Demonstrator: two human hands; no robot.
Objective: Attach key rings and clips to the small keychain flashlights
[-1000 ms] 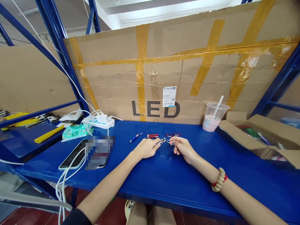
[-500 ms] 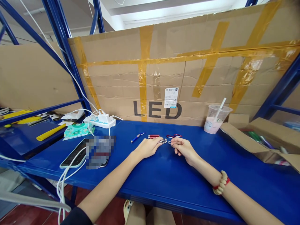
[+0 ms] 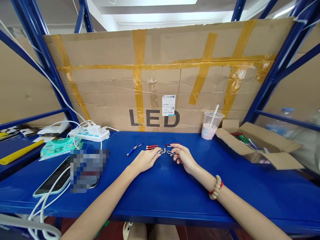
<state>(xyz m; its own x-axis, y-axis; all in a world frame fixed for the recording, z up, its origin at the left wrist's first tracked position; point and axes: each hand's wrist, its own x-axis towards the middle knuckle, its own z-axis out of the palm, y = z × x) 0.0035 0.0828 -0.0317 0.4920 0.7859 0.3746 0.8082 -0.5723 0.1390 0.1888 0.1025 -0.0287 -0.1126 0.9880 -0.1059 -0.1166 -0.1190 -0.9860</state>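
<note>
My right hand (image 3: 184, 158) pinches a silver carabiner (image 3: 171, 153) between thumb and fingers, just above the blue tabletop. Facing it, my left hand (image 3: 145, 160) rests on the table with its fingers drawn together at a small silver piece whose kind I cannot make out. Several small round metal pieces (image 3: 163, 151) lie between the two hands. Behind my left fingers are red metal tubes (image 3: 151, 147). A red carabiner (image 3: 169, 145) is partly hidden behind my right hand. Off to the left lies a slim blue metal torch-like piece with a clip (image 3: 134, 149).
A plastic cup of pink drink with a straw (image 3: 209, 129) stands at the back right, beside an open cardboard box (image 3: 253, 141). On the left are a phone (image 3: 53, 178), white cables and a power strip (image 3: 100, 134). Taped cardboard (image 3: 110, 86) walls the back.
The view has swung to the right, showing more of the cardboard box. The silver carabiner in my right hand now shows more of its length. My left hand stays by the small metal pieces.
</note>
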